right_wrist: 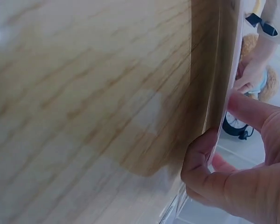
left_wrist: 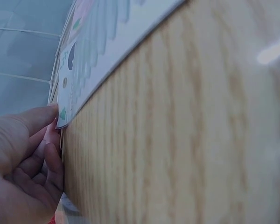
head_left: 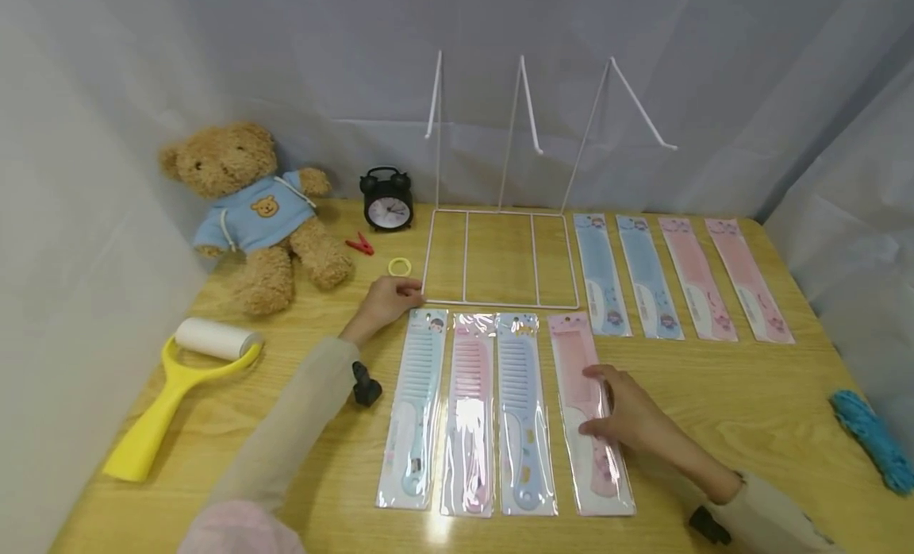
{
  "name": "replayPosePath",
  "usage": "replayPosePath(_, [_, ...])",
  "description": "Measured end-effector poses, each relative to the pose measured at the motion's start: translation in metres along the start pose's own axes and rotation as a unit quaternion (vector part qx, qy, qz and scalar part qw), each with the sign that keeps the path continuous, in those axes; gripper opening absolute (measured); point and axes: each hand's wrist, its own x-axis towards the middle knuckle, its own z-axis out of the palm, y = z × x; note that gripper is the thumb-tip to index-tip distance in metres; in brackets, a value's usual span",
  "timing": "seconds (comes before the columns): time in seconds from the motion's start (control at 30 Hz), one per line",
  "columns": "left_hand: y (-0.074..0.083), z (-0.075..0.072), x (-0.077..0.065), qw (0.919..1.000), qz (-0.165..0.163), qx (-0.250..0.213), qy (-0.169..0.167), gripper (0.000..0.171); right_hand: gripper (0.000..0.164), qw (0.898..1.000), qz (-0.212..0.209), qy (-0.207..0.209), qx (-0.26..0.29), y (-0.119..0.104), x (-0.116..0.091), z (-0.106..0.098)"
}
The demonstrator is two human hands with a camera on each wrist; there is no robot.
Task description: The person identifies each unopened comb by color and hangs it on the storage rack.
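A row of packaged combs lies in front of a white wire rack [head_left: 500, 305]. My right hand [head_left: 628, 407] grips the rightmost, a pink comb [head_left: 574, 367] in a clear sleeve, by its long edges. In the right wrist view, the thumb and curled fingers [right_wrist: 200, 158] hold the edge of its package. My left hand [head_left: 389, 304] pinches the rack's front left corner, close to the top of the packaged green-blue comb [head_left: 417, 371]. A packaged pink wide-tooth comb [head_left: 469, 371] and a blue one [head_left: 516, 371] lie between the hands.
Two blue packaged combs [head_left: 600, 272] and two pink ones [head_left: 696, 276] lie right of the rack, whose prongs rise behind. Leftward are a teddy bear [head_left: 260, 213], black alarm clock [head_left: 388, 209], red clip [head_left: 360, 244], yellow ring [head_left: 400, 267] and lint roller [head_left: 164, 403]. Blue cord [head_left: 873, 441] lies far right.
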Motion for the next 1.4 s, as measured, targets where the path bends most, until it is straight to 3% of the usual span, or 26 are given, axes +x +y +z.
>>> replayPosePath(0.2, [-0.001, 0.001, 0.0, 1.0, 0.008, 0.001, 0.004, 0.035, 0.061, 0.999, -0.028, -0.013, 0.039, 0.002, -0.003, -0.002])
replayPosePath(0.37, [0.0, -0.001, 0.0, 0.9999, 0.012, 0.005, 0.009, 0.035, 0.058, 0.995, -0.019, -0.03, 0.094, 0.003, -0.006, -0.004])
replayPosePath(0.67, [-0.003, 0.0, 0.003, 0.9999, 0.007, 0.002, 0.007, 0.035, 0.05, 0.991, -0.019, -0.025, 0.133, 0.006, -0.008, -0.004])
replayPosePath(1.23, [-0.004, 0.0, 0.002, 0.9999, 0.006, 0.008, 0.005, 0.034, 0.056, 0.981, -0.012, 0.029, 0.19, 0.001, -0.012, -0.007])
replayPosePath(1.4, [-0.003, 0.001, 0.003, 0.9999, 0.009, 0.007, 0.001, 0.034, 0.054, 0.977, -0.057, 0.052, 0.2, -0.004, -0.01, -0.009])
